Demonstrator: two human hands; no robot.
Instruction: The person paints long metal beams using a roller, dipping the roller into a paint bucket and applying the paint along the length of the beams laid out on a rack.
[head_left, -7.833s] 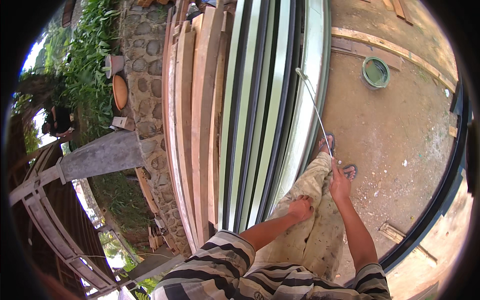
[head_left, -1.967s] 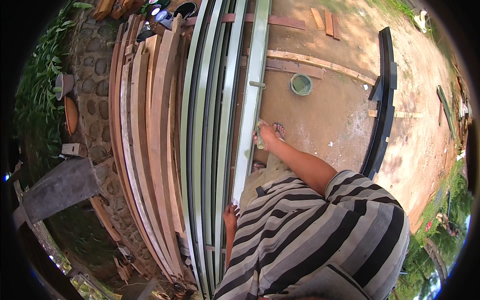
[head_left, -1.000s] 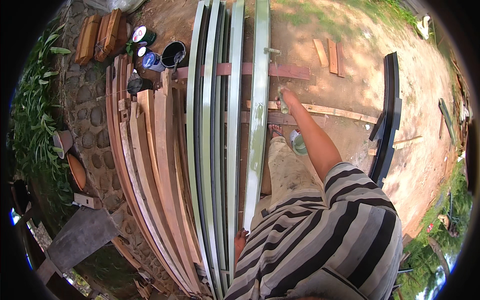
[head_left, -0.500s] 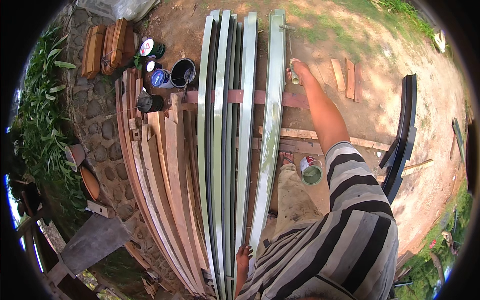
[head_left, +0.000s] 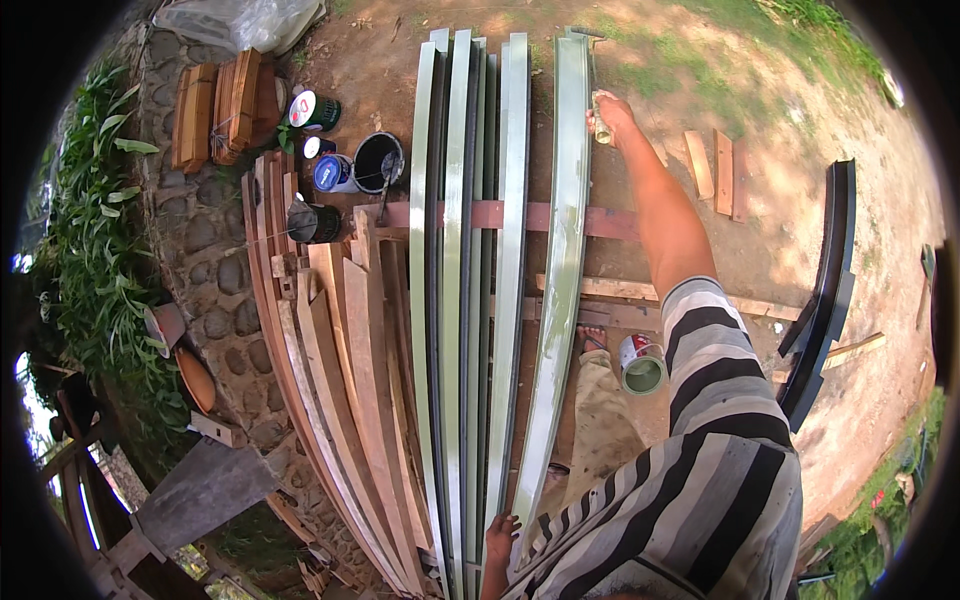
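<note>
My right hand (head_left: 614,116) is wrapped round the handle of a paint roller (head_left: 601,132), its arm stretched far forward. The roller head (head_left: 587,33) meets the far end of the rightmost long beam (head_left: 566,170), which is coated pale green with glossy, wet-looking streaks nearer to me. Close to my body, my left hand (head_left: 501,534) rests by the near part of the beams, fingers apart and holding nothing that I can see. Several more green-topped beams (head_left: 457,180) with dark sides lie parallel to its left. A paint can (head_left: 642,374), green inside, stands right of my foot.
A reddish crossbar (head_left: 610,222) supports the beams. Brown timber (head_left: 365,340) is stacked to their left, with a black bucket (head_left: 378,163) and paint tins (head_left: 333,173) beyond. Black curved lengths (head_left: 825,300) lie at the right; short boards (head_left: 698,165) lie on the dirt.
My right hand has pushed the roller farther away along the beam to its far end. The whole view has shifted slightly. My left hand stays near the same part of the beams.
</note>
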